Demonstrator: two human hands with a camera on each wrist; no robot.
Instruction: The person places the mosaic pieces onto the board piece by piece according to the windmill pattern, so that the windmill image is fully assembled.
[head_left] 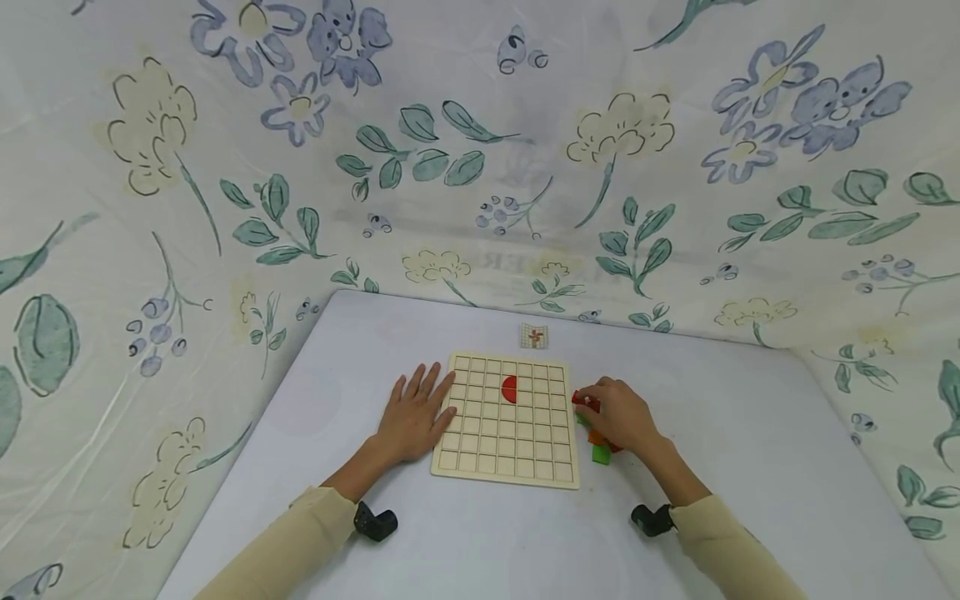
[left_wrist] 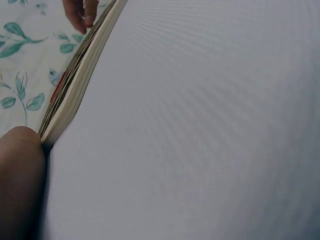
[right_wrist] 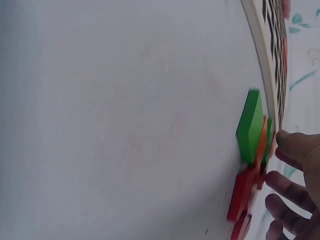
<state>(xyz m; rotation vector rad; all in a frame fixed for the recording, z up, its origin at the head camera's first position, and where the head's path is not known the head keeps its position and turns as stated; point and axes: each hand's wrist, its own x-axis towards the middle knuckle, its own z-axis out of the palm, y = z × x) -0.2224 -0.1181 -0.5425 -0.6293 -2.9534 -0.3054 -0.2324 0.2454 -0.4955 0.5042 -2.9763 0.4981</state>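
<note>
A pale wooden grid board [head_left: 480,429] lies on the table, with two red quarter-round pieces [head_left: 510,389] forming a half disc in its upper part. My left hand [head_left: 412,421] rests flat at the board's left edge, fingers spread and fingertips right at the rim. Just past the right edge, my right hand [head_left: 621,414] pinches a small red piece [head_left: 577,397] between thumb and fingers, partly hidden by them. Below that hand is a loose pile of pieces: a green block [right_wrist: 251,125], a red block [right_wrist: 241,194] and an orange one [head_left: 596,437].
A small card with a red pinwheel-like pattern [head_left: 534,337] lies behind the board. The white table [head_left: 480,542] meets a flowered cloth [head_left: 480,208] at its back and sides. Each wrist wears a black camera.
</note>
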